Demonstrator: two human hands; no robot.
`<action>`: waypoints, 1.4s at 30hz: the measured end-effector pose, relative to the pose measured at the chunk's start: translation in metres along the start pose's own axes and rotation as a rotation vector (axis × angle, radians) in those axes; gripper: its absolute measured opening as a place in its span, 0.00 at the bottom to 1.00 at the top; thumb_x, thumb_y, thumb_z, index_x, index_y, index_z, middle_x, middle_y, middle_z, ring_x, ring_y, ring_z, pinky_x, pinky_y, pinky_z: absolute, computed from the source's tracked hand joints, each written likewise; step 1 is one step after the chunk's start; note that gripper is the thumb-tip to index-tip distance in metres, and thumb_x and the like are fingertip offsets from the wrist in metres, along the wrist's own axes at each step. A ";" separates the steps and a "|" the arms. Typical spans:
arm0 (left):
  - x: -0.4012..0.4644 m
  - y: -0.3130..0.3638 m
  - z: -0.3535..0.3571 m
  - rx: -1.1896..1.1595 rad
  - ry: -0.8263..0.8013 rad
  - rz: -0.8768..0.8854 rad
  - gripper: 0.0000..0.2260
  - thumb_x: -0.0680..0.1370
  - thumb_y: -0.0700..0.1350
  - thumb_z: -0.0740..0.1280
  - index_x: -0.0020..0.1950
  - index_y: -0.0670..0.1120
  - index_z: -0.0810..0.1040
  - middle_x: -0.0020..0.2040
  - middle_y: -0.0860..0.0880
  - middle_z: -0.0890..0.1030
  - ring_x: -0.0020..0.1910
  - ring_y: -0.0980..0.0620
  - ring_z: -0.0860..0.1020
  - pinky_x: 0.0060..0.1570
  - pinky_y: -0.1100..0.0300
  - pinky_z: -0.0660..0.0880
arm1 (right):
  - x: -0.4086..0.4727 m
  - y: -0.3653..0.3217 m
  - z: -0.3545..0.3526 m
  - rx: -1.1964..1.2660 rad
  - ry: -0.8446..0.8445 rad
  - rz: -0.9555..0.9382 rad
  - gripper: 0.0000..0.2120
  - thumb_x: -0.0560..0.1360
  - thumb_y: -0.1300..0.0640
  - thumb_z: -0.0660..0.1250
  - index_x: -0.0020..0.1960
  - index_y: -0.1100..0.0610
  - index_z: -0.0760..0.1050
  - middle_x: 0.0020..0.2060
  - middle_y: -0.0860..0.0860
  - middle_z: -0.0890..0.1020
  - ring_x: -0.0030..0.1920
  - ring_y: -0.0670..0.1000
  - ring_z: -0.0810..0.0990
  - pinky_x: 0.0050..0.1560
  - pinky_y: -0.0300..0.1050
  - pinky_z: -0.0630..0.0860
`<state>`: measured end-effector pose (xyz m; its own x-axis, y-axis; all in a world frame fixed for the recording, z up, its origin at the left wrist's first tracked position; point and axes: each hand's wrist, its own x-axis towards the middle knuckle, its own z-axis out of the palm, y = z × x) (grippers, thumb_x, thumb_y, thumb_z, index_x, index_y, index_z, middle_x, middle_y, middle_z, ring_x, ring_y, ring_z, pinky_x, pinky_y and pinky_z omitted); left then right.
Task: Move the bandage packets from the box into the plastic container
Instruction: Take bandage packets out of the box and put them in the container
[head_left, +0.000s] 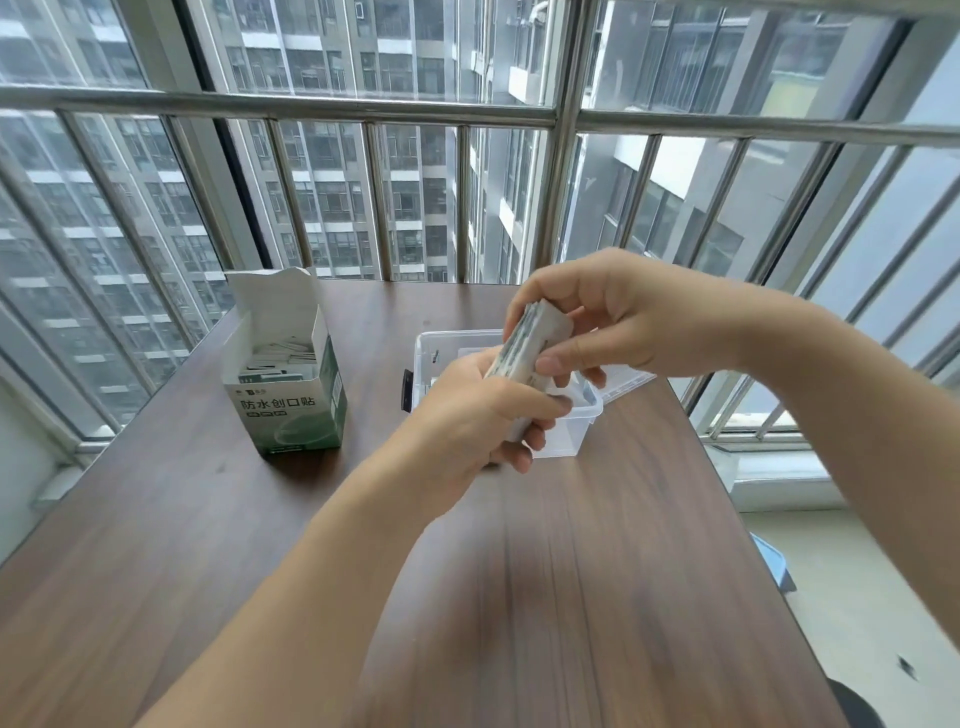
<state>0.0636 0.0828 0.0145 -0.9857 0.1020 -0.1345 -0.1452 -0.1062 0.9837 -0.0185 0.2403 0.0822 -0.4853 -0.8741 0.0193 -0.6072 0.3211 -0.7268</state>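
Centre of frame: both hands hold one stack (524, 358) of bandage packets above the container (569, 434), tilted, upper end toward the window. Left hand (483, 415) grips the lower end, fingers curled under, thumb across the top. Right hand (597, 312) pinches the upper end, fingers over the far side, thumb on the near face. Slightly blurred.

Container: clear plastic, open, on the tabletop (597, 571) right of centre, mostly hidden behind the hands. Its near right corner shows; a black latch (406, 389) sits on its left side. Contents cannot be made out. A clear lid (626, 379) lies just beside it on the right, close to the right tabletop edge.

Box (285, 374): upper left of the tabletop, upright, top flap open and standing up at the back. More packets (278, 358) lie loose inside, below the rim. White and green, printed text on front. It stands near the left edge, well apart from the container, bare wood between them.

Open room: wide stretch of dark wood in the lower half of frame, crossed only by the two forearms. Far edge meets the window railing (363, 109). Right edge drops to the floor; a blue object (776, 566) sits there, lower right.
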 end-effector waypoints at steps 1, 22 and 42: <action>0.002 0.003 0.000 0.012 -0.020 0.013 0.10 0.74 0.30 0.70 0.43 0.45 0.76 0.33 0.49 0.77 0.27 0.53 0.73 0.22 0.63 0.67 | 0.002 -0.002 -0.003 -0.001 -0.020 0.012 0.11 0.76 0.65 0.71 0.58 0.60 0.77 0.43 0.55 0.85 0.39 0.53 0.84 0.37 0.47 0.81; 0.012 -0.023 -0.069 0.965 0.518 0.533 0.14 0.77 0.56 0.64 0.53 0.50 0.82 0.53 0.53 0.83 0.57 0.51 0.78 0.59 0.52 0.75 | 0.074 0.041 -0.044 0.008 -0.202 0.480 0.03 0.75 0.67 0.71 0.48 0.63 0.79 0.39 0.55 0.84 0.38 0.52 0.82 0.37 0.40 0.80; 0.024 -0.048 -0.065 1.554 0.154 0.355 0.33 0.74 0.70 0.48 0.55 0.49 0.81 0.54 0.54 0.81 0.60 0.50 0.74 0.60 0.51 0.73 | 0.103 0.074 0.022 -0.147 -0.367 0.801 0.16 0.76 0.69 0.70 0.63 0.65 0.75 0.50 0.58 0.83 0.48 0.55 0.85 0.54 0.46 0.83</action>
<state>0.0416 0.0258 -0.0439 -0.9618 0.1859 0.2010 0.2116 0.9706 0.1150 -0.0996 0.1659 0.0155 -0.5821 -0.4209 -0.6957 -0.2594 0.9070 -0.3317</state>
